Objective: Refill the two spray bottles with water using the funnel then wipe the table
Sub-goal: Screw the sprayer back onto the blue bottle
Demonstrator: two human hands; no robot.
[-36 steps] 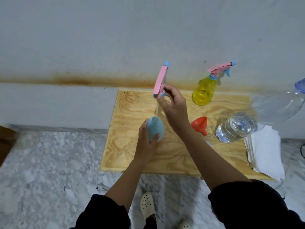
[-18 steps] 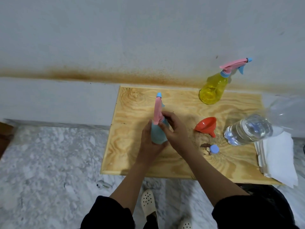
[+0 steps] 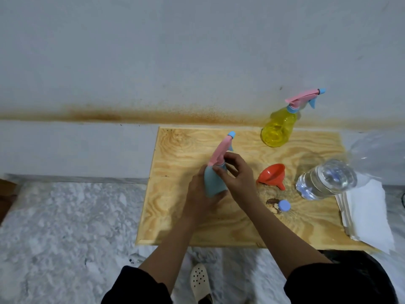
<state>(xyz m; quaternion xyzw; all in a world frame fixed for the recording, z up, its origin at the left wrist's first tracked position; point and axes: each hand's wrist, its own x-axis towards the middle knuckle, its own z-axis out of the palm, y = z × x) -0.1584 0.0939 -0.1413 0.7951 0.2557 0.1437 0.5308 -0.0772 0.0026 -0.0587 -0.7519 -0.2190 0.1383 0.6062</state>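
Note:
A blue spray bottle (image 3: 213, 181) stands on the wooden table (image 3: 175, 227), its pink trigger head (image 3: 221, 151) seated on the neck. My left hand (image 3: 199, 198) grips the bottle's body from the left. My right hand (image 3: 237, 177) pinches the collar under the pink head. A yellow spray bottle (image 3: 277, 128) with a pink head stands at the back right. An orange funnel (image 3: 272, 176) lies on its side to the right of my hands. A clear water bottle (image 3: 324, 179) stands open, its blue cap (image 3: 284, 205) on the table.
A stack of white paper towels (image 3: 368, 213) lies at the table's right edge. An empty clear plastic bottle (image 3: 377, 152) lies behind it. The wall runs right behind the table. Marble floor and a pale shoe (image 3: 200, 281) show below.
My right hand lowered the pink trigger head, with its tube, from above into the blue bottle. It now sits on the neck, with its nozzle turned a little to the right.

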